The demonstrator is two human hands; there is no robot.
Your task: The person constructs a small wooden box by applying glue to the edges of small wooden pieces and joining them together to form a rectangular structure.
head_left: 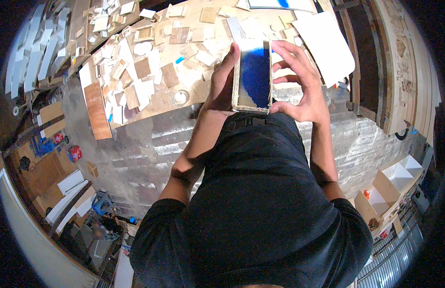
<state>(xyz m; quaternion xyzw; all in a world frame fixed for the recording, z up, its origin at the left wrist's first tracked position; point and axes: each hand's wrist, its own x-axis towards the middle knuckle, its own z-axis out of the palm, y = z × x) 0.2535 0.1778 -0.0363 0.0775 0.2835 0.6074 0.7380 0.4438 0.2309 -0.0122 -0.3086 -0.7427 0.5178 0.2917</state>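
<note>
I hold a small rectangular wooden box (254,79) up in front of me, above the near side of the workbench. Its open side shows a deep blue inside with a pale, unpainted patch at the bottom and a brighter blue spot near the top. My left hand (221,89) is closed round the left wall, thumb up along the edge, its other fingers mostly hidden behind the box. On the opposite wall, my right hand (306,89) grips with curved fingertips at the upper corner and the thumb at the lower corner.
Wood offcuts (170,76) and white pieces litter the workbench (150,108). A large white sheet (328,45) lies to the right. Stacked boards (400,72) stand at the far right, with open wooden boxes (376,197) below them. A blue stool (102,202) is at lower left.
</note>
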